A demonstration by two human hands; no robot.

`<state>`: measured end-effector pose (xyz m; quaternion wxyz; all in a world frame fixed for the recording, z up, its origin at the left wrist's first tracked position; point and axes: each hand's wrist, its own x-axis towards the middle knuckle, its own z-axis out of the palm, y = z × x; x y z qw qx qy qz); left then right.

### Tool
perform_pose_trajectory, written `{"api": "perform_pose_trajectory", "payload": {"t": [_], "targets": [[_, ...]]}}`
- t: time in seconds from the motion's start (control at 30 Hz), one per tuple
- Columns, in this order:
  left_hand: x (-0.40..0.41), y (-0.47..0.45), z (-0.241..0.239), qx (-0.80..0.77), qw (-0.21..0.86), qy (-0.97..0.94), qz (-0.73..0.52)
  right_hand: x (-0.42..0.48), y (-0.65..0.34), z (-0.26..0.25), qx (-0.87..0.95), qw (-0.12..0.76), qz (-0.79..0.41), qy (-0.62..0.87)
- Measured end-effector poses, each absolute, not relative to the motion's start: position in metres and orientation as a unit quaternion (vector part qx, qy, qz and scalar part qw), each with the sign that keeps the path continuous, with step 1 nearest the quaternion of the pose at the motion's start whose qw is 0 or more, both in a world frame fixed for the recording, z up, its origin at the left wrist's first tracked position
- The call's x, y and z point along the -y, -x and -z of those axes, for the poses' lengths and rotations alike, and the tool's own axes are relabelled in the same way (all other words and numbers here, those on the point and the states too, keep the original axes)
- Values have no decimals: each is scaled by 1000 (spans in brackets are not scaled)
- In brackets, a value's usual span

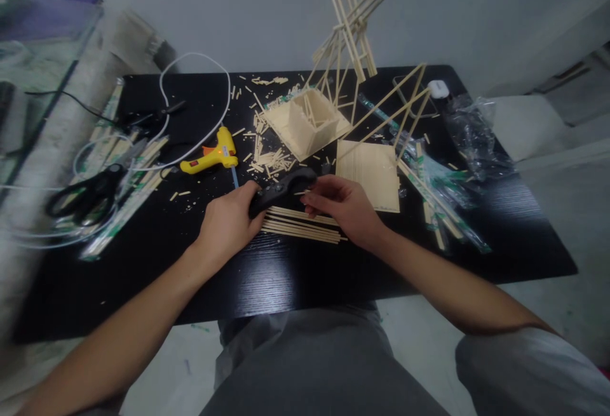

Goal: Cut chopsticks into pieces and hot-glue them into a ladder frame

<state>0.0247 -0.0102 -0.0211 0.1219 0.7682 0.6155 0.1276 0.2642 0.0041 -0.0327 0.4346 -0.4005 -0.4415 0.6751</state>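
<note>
1. A person's left hand [231, 219], near the middle of a black table [286, 282], is wrapped around a black handheld tool [281, 191] that points rightward.
2. The right hand [345, 205], at the tool's right end, has thumb and fingertips closed on a thin pale stick piece [301, 193].
3. Just on the near side of the tool, slender wooden sticks [305, 230] lie side by side.
4. To the left are a yellow glue gun [207, 159] and, farther left, black-handled scissors [90, 194].
5. On the far side, short wood offcuts [269, 161] lie scattered left of a square wooden box [312, 120]; a windmill-shaped stick model [351, 28] rises beyond.
6. A flat wooden panel [369, 174] lies beyond the right hand.
</note>
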Motion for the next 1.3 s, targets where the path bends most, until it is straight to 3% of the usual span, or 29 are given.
{"api": "perform_pose_trajectory", "payload": {"t": [0.17, 0.33, 0.53, 1.1, 1.3], "targets": [[3, -21, 25, -634, 200, -677, -314, -5, -266, 33, 451, 445, -667, 392], [-3, -19, 31, -631, 277, -601, -404, -5, -267, 35, 452, 439, -663, 403], [-3, -19, 36, -626, 316, -584, -409, -6, -266, 36, 440, 445, -665, 407], [-1, -22, 31, -611, 294, -611, -407, -8, -267, 41, 451, 461, -647, 406], [-1, -22, 31, -601, 291, -624, -406, -14, -272, 41, 487, 486, -580, 436]]}}
